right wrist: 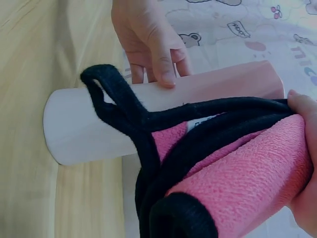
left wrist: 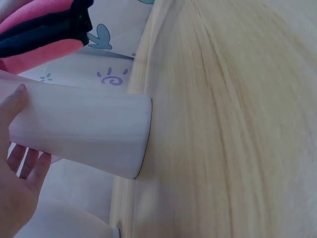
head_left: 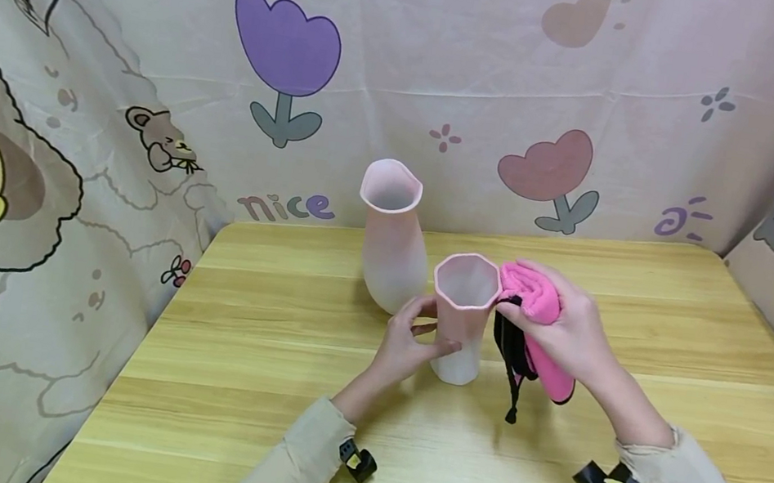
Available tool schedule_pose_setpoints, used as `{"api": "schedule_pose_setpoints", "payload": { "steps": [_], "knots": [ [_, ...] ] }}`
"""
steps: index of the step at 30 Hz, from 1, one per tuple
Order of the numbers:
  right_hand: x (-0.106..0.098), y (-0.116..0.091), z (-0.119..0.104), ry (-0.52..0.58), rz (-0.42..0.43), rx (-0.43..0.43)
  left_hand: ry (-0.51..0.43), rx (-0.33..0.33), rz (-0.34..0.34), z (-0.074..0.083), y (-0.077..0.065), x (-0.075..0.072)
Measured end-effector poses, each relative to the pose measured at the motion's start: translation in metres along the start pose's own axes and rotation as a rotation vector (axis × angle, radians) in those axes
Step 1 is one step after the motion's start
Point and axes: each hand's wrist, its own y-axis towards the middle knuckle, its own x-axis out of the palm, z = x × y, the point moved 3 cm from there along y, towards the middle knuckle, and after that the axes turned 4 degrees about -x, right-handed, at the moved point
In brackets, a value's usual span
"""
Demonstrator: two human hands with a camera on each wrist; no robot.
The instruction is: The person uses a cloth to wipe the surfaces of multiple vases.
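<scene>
A pink-to-white vase (head_left: 462, 326) with a faceted rim stands upright on the wooden table. My left hand (head_left: 409, 348) grips its lower side, thumb across the front and fingers round the left, as the left wrist view also shows. In my right hand (head_left: 579, 326) is a bunched pink towel (head_left: 536, 291) with black edging, held against the vase's right rim. A black loop (right wrist: 111, 94) on the towel hangs down in front of the vase in the right wrist view. Behind and to the left stands a taller, rounder vase (head_left: 393, 251) with a wavy rim.
The light wooden table (head_left: 226, 384) runs back to a printed cloth (head_left: 413, 55) with flowers and lettering, and more of this cloth hangs at both sides. Small black cameras (head_left: 359, 462) are worn at both wrists.
</scene>
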Motion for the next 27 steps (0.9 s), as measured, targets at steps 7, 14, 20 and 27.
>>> {"api": "schedule_pose_setpoints", "payload": {
  "steps": [7, 14, 20, 27],
  "knots": [
    [0.0, 0.001, -0.002, 0.009, 0.03, 0.001, -0.005, 0.008, 0.001, 0.0, 0.0, 0.0],
    [0.009, -0.006, 0.01, 0.012, -0.045, 0.02, -0.009, 0.017, -0.005, 0.0, -0.001, 0.0],
    [0.025, -0.018, 0.028, 0.005, -0.102, 0.001, -0.007, 0.035, -0.004, 0.0, 0.0, 0.0],
    [0.04, -0.032, 0.043, -0.009, -0.199, 0.0, -0.004, 0.044, -0.005, 0.002, -0.001, 0.0]
  ]
}}
